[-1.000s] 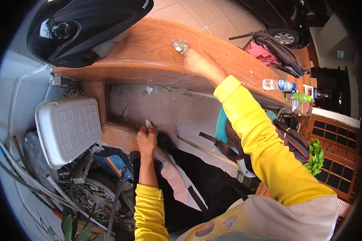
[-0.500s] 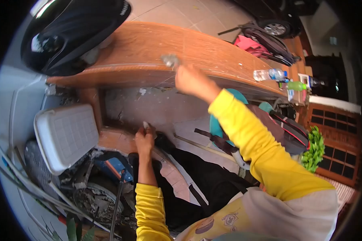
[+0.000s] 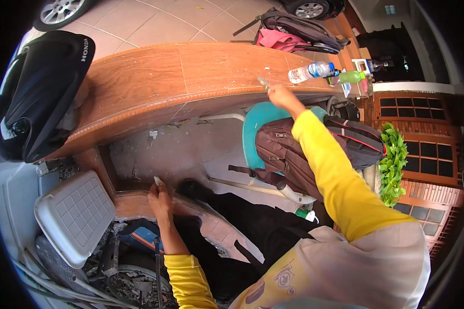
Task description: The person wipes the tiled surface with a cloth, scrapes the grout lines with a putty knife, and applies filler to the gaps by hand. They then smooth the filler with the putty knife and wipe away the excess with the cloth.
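My right hand (image 3: 282,97) reaches out over the wood-patterned ledge (image 3: 211,69). Its fingers are closed on a small greyish-white piece (image 3: 263,82), blurred, its kind not clear. Lower down, my left hand (image 3: 161,202) pinches a small pale piece (image 3: 157,181) that sticks up past the fingertips; I cannot make out its kind. That hand is over the tiled lower edge, near my dark shoe (image 3: 195,190). White specks lie scattered on the ledge. Beyond my right hand lie a clear water bottle (image 3: 310,72) and a green bottle (image 3: 349,77).
A black motorbike seat (image 3: 49,92) overhangs the ledge at left. Below it leans a white plastic lid (image 3: 80,216). A brown backpack (image 3: 283,147) rests on a teal chair (image 3: 252,123) at right. Another backpack (image 3: 314,31) with pink cloth lies behind the ledge.
My right hand has moved right along the ledge, closer to the bottles, with the greyish piece still held. The view has turned to the right. My left hand keeps its pale piece.
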Motion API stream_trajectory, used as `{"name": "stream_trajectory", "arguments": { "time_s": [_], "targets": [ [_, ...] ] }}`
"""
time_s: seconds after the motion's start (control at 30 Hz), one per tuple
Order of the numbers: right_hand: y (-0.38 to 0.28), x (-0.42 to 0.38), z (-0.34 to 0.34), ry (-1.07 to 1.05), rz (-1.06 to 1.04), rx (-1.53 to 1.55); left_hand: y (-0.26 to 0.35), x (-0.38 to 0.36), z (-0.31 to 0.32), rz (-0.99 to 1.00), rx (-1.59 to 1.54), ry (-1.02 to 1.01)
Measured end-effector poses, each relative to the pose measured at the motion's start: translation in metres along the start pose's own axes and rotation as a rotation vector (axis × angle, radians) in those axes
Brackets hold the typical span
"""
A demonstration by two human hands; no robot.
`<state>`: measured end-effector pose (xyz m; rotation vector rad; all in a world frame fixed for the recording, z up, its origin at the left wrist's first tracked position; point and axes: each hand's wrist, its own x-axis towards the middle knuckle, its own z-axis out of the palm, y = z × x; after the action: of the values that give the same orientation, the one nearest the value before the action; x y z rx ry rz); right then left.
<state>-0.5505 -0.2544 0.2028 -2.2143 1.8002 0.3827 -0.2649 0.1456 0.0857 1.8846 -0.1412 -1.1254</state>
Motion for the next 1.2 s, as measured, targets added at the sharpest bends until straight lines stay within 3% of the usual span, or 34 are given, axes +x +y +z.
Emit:
{"name": "stream_trajectory", "arguments": {
  "time_s": [0.03, 0.13, 0.23, 0.33, 0.37, 0.4, 0.53, 0.6, 0.63, 0.7, 0.83, 0.9, 1.0, 1.2],
  "targets": [
    [0.024, 0.030, 0.009, 0.099, -0.019, 0.053, -0.012, 0.006, 0.001, -0.003, 0.046, 0.000],
    [-0.007, 0.023, -0.028, -0.047, 0.245, 0.205, 0.006, 0.002, 0.004, 0.005, 0.102, -0.050],
    [0.017, 0.002, -0.018, -0.119, 0.017, 0.063, 0.005, 0.001, 0.011, -0.026, 0.000, -0.050],
    [0.042, 0.051, -0.003, -0.007, -0.078, 0.048, 0.007, 0.006, 0.016, 0.015, 0.042, -0.029],
    [0.035, 0.058, -0.017, -0.083, 0.115, 0.187, 0.007, 0.004, 0.015, 0.034, 0.095, -0.031],
    [0.013, 0.057, -0.033, -0.118, 0.255, 0.135, 0.004, 0.005, 0.015, 0.026, 0.103, -0.049],
    [0.019, 0.022, -0.037, -0.102, 0.127, 0.220, -0.010, 0.013, 0.020, -0.002, 0.133, -0.113],
    [0.042, 0.035, -0.030, -0.221, 0.180, 0.072, -0.007, 0.013, 0.024, -0.001, 0.125, -0.097],
    [0.052, 0.050, -0.024, -0.163, 0.157, 0.084, 0.000, 0.011, 0.026, 0.009, 0.114, -0.080],
    [0.040, 0.060, -0.036, -0.191, 0.400, 0.044, 0.001, 0.009, 0.026, 0.031, 0.119, -0.086],
    [0.026, 0.032, -0.055, -0.294, 0.351, 0.112, -0.004, 0.009, 0.026, 0.054, 0.142, -0.098],
    [0.042, 0.042, -0.040, -0.259, 0.178, 0.059, -0.002, 0.007, 0.029, 0.040, 0.157, -0.061],
    [0.036, 0.060, -0.057, -0.321, 0.378, 0.117, 0.000, 0.005, 0.032, 0.033, 0.186, -0.036],
    [0.023, 0.036, -0.060, -0.296, 0.326, 0.128, -0.003, 0.007, 0.038, 0.031, 0.150, -0.091]
  ]
}}
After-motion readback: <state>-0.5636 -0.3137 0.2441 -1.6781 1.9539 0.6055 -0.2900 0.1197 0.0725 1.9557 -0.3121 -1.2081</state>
